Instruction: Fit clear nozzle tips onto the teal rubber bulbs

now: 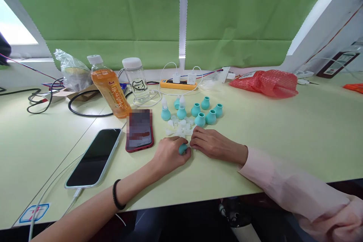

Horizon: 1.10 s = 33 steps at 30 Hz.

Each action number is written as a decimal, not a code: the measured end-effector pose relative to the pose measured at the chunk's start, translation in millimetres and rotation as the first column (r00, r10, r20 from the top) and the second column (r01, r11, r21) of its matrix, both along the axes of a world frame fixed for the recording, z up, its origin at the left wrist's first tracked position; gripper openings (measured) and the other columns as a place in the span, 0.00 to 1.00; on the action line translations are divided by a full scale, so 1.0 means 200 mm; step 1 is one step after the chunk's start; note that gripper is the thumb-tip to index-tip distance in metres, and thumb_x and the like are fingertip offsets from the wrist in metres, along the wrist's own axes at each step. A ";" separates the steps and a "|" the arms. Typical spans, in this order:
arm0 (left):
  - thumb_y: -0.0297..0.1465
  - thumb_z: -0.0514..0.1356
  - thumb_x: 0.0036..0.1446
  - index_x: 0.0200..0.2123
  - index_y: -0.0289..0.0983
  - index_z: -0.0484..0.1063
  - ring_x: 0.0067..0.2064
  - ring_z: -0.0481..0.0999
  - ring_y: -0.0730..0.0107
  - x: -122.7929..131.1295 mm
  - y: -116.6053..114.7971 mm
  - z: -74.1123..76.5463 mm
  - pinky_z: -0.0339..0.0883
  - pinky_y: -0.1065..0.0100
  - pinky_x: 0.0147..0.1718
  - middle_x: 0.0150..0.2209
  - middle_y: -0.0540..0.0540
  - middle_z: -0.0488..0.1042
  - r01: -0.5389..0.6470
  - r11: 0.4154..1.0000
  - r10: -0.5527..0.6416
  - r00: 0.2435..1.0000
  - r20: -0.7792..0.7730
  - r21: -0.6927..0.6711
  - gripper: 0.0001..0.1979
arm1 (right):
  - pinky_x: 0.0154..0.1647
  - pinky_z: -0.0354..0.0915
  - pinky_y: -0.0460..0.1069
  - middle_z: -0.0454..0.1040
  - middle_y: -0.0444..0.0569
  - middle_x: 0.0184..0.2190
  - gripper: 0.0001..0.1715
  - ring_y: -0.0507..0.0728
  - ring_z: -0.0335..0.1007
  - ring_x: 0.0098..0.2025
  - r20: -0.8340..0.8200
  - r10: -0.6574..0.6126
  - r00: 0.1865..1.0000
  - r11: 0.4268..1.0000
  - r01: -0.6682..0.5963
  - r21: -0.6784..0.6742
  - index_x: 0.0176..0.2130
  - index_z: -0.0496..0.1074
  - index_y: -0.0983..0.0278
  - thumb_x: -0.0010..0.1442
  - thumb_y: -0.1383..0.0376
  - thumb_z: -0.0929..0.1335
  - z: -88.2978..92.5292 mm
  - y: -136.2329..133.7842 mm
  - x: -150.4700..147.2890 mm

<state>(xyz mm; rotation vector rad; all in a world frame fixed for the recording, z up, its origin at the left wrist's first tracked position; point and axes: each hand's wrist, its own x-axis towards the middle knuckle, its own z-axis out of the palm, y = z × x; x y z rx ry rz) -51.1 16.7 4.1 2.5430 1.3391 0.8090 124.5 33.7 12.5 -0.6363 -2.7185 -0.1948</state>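
Note:
My left hand (172, 152) grips a small teal squeeze bulb (182, 149), which lies on its side near the table surface. Close by on the right, the fingers of my right hand (208, 143) are pinched together at the bulb's end; what they hold is hidden. Just beyond both hands lies a pile of small translucent white tips (181, 125). Behind the pile, one teal bulb with a white tip fitted (166, 110) stands upright, and a second tipped bulb (182, 109) is beside it. Several open-necked teal bulbs (200, 119) stand to the right.
Left of my hands lie a red-cased phone (153, 140) and a white-cased phone (95, 159) on a cable. A tilted orange drink bottle (112, 90), a lidded glass jar (137, 81), a yellow power strip (167, 84) and a red bubble-wrap parcel (269, 83) line the back.

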 end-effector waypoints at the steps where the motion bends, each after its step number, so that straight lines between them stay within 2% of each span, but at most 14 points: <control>1: 0.29 0.55 0.44 0.26 0.35 0.71 0.26 0.72 0.69 0.00 0.00 0.00 0.65 0.71 0.27 0.24 0.47 0.74 0.001 1.000 0.000 1.000 0.024 -0.011 0.06 | 0.32 0.59 0.50 0.66 0.52 0.29 0.15 0.56 0.56 0.36 -0.006 -0.012 1.000 1.000 0.011 -0.015 0.33 0.66 0.69 0.60 0.69 0.54 0.00 0.00 0.00; 4: 0.30 0.56 0.43 0.27 0.36 0.71 0.25 0.72 0.70 0.00 0.00 0.02 0.64 0.72 0.26 0.24 0.48 0.74 -0.018 1.000 0.020 0.993 0.113 -0.023 0.06 | 0.33 0.59 0.50 0.65 0.51 0.30 0.11 0.55 0.54 0.37 -0.128 -0.052 0.990 0.985 0.030 -0.169 0.33 0.63 0.67 0.60 0.68 0.55 0.01 0.00 0.00; 7: 0.30 0.57 0.43 0.27 0.36 0.71 0.24 0.72 0.71 0.00 0.00 0.03 0.64 0.72 0.26 0.24 0.48 0.74 -0.053 0.999 0.052 0.982 0.181 0.004 0.07 | 0.35 0.59 0.49 0.64 0.49 0.30 0.07 0.53 0.54 0.36 -0.303 -0.118 0.946 0.923 -0.009 -0.385 0.32 0.60 0.65 0.59 0.67 0.56 0.01 0.00 0.00; 10: 0.30 0.57 0.42 0.27 0.36 0.71 0.24 0.72 0.71 0.00 0.00 0.04 0.64 0.72 0.26 0.24 0.48 0.74 -0.068 0.997 0.062 0.977 0.205 0.022 0.06 | 0.37 0.58 0.48 0.62 0.47 0.30 0.07 0.52 0.55 0.35 -0.402 -0.205 0.893 0.821 -0.067 -0.567 0.32 0.59 0.64 0.59 0.65 0.57 0.01 0.00 0.00; 13: 0.30 0.57 0.42 0.27 0.35 0.70 0.25 0.72 0.71 0.00 0.00 0.04 0.64 0.72 0.26 0.23 0.48 0.74 -0.072 0.997 0.061 0.974 0.220 0.043 0.07 | 0.37 0.58 0.47 0.60 0.46 0.31 0.08 0.51 0.55 0.35 -0.442 -0.306 0.843 0.678 -0.132 -0.723 0.32 0.60 0.64 0.59 0.62 0.57 -0.01 0.00 -0.01; 17: 0.31 0.57 0.43 0.27 0.35 0.71 0.24 0.71 0.71 0.00 0.00 0.05 0.63 0.72 0.25 0.23 0.48 0.74 -0.079 0.993 0.056 0.968 0.246 0.084 0.07 | 0.33 0.57 0.45 0.58 0.45 0.30 0.10 0.49 0.55 0.32 -0.483 -0.395 0.781 0.525 -0.240 -0.817 0.33 0.60 0.64 0.57 0.59 0.58 -0.02 0.00 -0.02; 22: 0.30 0.57 0.43 0.27 0.35 0.71 0.25 0.72 0.71 0.00 0.01 0.04 0.64 0.72 0.26 0.23 0.48 0.74 -0.088 0.993 0.066 0.967 0.245 0.083 0.07 | 0.30 0.57 0.45 0.57 0.44 0.27 0.13 0.49 0.55 0.29 -0.501 -0.433 0.749 0.464 -0.291 -0.837 0.31 0.59 0.64 0.56 0.56 0.59 -0.02 0.02 -0.03; 24: 0.30 0.57 0.42 0.27 0.35 0.72 0.25 0.72 0.70 -0.01 0.01 0.03 0.65 0.72 0.27 0.24 0.47 0.74 -0.092 0.994 0.080 0.973 0.216 0.050 0.07 | 0.31 0.58 0.46 0.56 0.44 0.27 0.13 0.49 0.55 0.28 -0.500 -0.456 0.736 0.487 -0.265 -0.833 0.31 0.58 0.64 0.56 0.56 0.59 -0.02 0.03 -0.02; 25: 0.30 0.57 0.42 0.26 0.35 0.72 0.25 0.73 0.70 -0.01 0.01 0.02 0.65 0.71 0.27 0.24 0.47 0.75 -0.094 0.995 0.086 0.976 0.201 0.032 0.06 | 0.31 0.58 0.46 0.56 0.44 0.27 0.12 0.49 0.55 0.28 -0.505 -0.463 0.729 0.521 -0.237 -0.820 0.31 0.58 0.64 0.57 0.57 0.58 -0.01 0.04 -0.01; 27: 0.30 0.57 0.42 0.26 0.35 0.72 0.26 0.73 0.69 -0.01 0.02 0.01 0.65 0.71 0.28 0.24 0.47 0.75 -0.100 0.995 0.098 0.978 0.184 0.005 0.06 | 0.32 0.58 0.47 0.57 0.45 0.27 0.10 0.50 0.55 0.28 -0.512 -0.437 0.739 0.649 -0.135 -0.749 0.31 0.57 0.64 0.58 0.60 0.56 0.00 0.05 0.01; 29: 0.30 0.57 0.42 0.26 0.35 0.72 0.26 0.73 0.69 -0.01 0.02 0.01 0.65 0.71 0.28 0.24 0.47 0.75 -0.117 0.993 0.114 0.976 0.186 0.004 0.06 | 0.34 0.57 0.48 0.59 0.46 0.28 0.08 0.52 0.55 0.31 -0.471 -0.358 0.806 0.810 0.017 -0.586 0.31 0.58 0.64 0.59 0.63 0.56 0.01 0.05 0.02; 30: 0.30 0.57 0.42 0.27 0.35 0.71 0.27 0.73 0.69 -0.01 0.02 0.01 0.65 0.70 0.28 0.25 0.47 0.75 -0.125 0.992 0.122 0.975 0.186 0.009 0.07 | 0.35 0.57 0.49 0.61 0.47 0.28 0.07 0.53 0.54 0.33 -0.420 -0.324 0.848 0.869 0.091 -0.487 0.31 0.59 0.64 0.58 0.65 0.56 0.01 0.05 0.03; 31: 0.30 0.57 0.43 0.27 0.36 0.71 0.27 0.73 0.68 -0.01 0.03 0.01 0.65 0.70 0.29 0.25 0.48 0.75 -0.132 0.991 0.127 0.975 0.183 0.014 0.07 | 0.35 0.56 0.49 0.62 0.48 0.28 0.06 0.54 0.54 0.34 -0.356 -0.301 0.885 0.905 0.149 -0.398 0.31 0.59 0.64 0.58 0.66 0.57 0.01 0.05 0.03; 33: 0.31 0.57 0.43 0.28 0.36 0.70 0.28 0.73 0.68 -0.01 0.03 0.01 0.65 0.69 0.30 0.27 0.48 0.74 -0.140 0.990 0.134 0.975 0.177 0.020 0.07 | 0.33 0.56 0.49 0.65 0.48 0.28 0.05 0.54 0.55 0.35 -0.226 -0.289 0.930 0.932 0.220 -0.288 0.31 0.61 0.65 0.57 0.68 0.57 0.00 0.05 0.04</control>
